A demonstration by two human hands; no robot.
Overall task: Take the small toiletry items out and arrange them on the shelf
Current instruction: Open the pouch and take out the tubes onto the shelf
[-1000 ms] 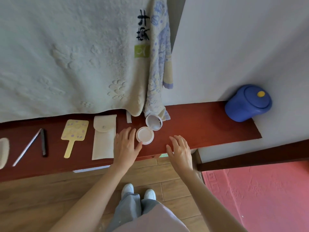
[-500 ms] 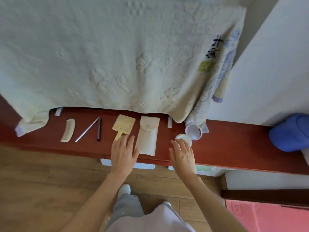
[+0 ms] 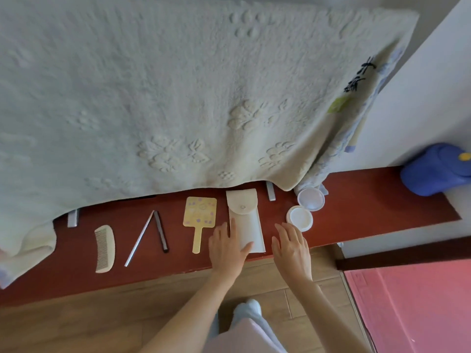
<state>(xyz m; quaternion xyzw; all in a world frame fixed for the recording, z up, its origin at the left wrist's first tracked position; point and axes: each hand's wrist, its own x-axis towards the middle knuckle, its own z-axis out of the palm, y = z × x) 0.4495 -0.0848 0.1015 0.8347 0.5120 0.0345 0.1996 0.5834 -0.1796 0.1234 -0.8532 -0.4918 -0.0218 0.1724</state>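
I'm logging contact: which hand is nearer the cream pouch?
Left. The left hand rests on the cream pouch; the right hand lies just right of it, apart.

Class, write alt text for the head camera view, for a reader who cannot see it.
Two open hands rest on a red shelf: the left hand on a cream pouch, the right hand beside a white jar. Left lie a hand mirror and comb, under a hanging towel.

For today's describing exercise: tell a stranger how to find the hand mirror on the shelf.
Find the long red-brown shelf under the hanging cream towel. Near its middle, between a thin silver stick with a dark stick and a cream pouch, lies the hand mirror. It alone is pale yellow and square, with a handle.
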